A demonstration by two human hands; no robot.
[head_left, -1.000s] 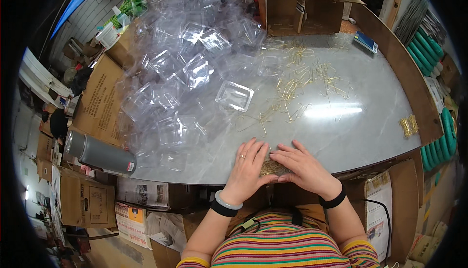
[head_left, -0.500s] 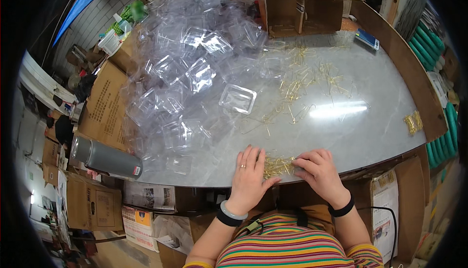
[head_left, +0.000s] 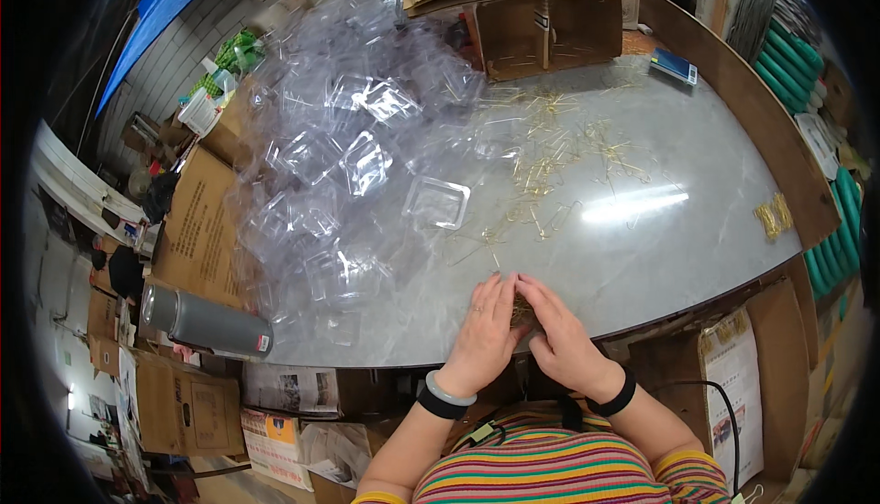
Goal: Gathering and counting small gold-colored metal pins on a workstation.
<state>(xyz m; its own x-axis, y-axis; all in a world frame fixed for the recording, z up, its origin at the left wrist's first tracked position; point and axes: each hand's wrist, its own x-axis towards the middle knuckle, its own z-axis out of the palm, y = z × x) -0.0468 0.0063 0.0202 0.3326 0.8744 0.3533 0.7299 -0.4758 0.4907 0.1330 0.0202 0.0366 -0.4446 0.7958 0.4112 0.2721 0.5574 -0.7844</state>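
Note:
At the table's front edge, my left hand and my right hand are cupped together, fingertips meeting at the far side. Between them they press a small bunch of gold wire hooks, mostly hidden by the fingers and palms. More thin gold hooks lie scattered loose across the middle of the grey table. A tidy gold bundle of hooks rests by the right edge. To the left spreads a big heap of clear plastic blister shells; one shell lies at its right side.
A grey flask lies on its side at the table's left corner. At the back stands an open cardboard box, with a small blue box to its right. A cardboard wall borders the right side.
My right hand has moved left to meet my left hand, which has shifted slightly right. The hooks that lay spread between them are now squeezed together. The whole view has shifted a little.

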